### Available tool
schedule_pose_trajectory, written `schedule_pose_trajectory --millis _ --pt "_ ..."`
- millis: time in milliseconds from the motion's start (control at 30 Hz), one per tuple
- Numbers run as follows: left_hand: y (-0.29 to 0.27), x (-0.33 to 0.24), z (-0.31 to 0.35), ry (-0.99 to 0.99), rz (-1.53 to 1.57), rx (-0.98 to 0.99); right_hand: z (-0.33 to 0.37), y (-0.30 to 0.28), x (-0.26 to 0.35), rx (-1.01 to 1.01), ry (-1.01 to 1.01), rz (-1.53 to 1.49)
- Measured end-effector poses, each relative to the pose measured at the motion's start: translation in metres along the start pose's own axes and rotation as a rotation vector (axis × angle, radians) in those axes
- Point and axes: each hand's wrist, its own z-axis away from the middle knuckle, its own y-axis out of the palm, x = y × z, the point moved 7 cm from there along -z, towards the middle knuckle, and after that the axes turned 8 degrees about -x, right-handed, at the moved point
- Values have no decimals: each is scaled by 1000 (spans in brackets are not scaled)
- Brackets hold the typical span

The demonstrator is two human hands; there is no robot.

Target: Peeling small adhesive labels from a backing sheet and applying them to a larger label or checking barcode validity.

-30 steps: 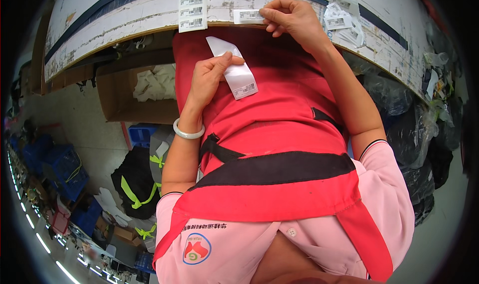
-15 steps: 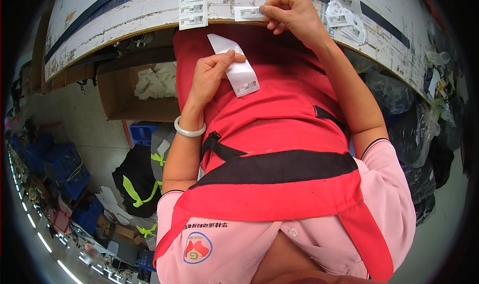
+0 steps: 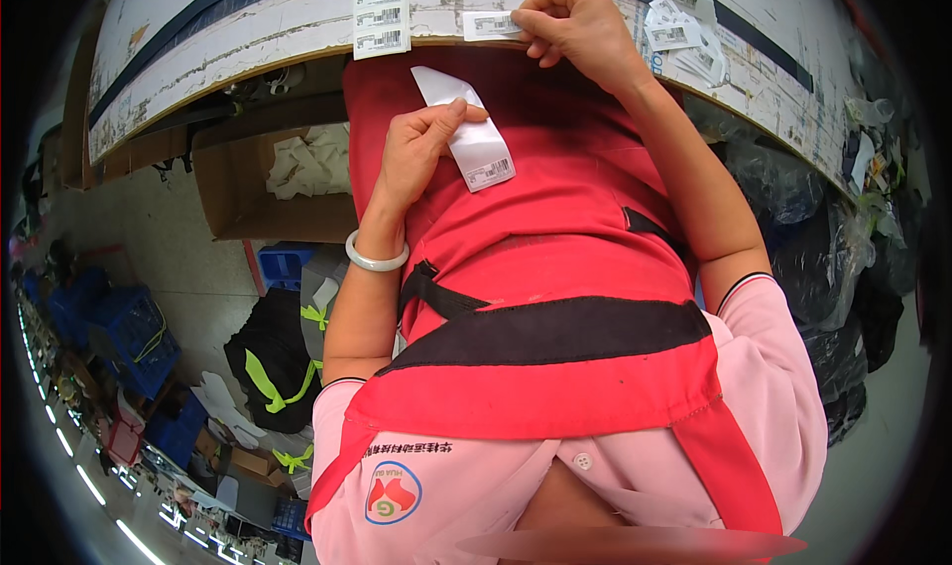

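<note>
My left hand (image 3: 424,148) is closed on a white label strip (image 3: 474,146) over my red apron. The strip's upper end tapers to a slanted point, and a printed barcode shows at its lower end. At the table's front edge my right hand (image 3: 580,34) pinches the right end of a small white barcode label (image 3: 490,25). That label lies at the table surface; whether it is stuck down I cannot tell. Left of it a strip of barcode labels (image 3: 382,14) hangs slightly over the table's edge. Several loose labels (image 3: 679,34) are heaped right of my right hand.
The worn white table (image 3: 268,29) curves across the top. Below its left part stands an open cardboard box (image 3: 228,183) with pale cloth inside. Blue crates (image 3: 129,327) and a black bundle with a yellow-green tie (image 3: 273,357) are at left; dark plastic bags (image 3: 813,257) are at right.
Almost nothing differs. My right hand and its label have shifted very slightly up and left in the picture; both hands keep their grips.
</note>
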Motion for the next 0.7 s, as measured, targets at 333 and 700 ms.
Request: schedule_pose_trajectory --millis 333,700 --pt "0 -2 1 10 -35 -1 4 3 6 -23 -26 89" --pt "-2 4 2 3 47 -73 54 -104 7 -213 -81 -169"
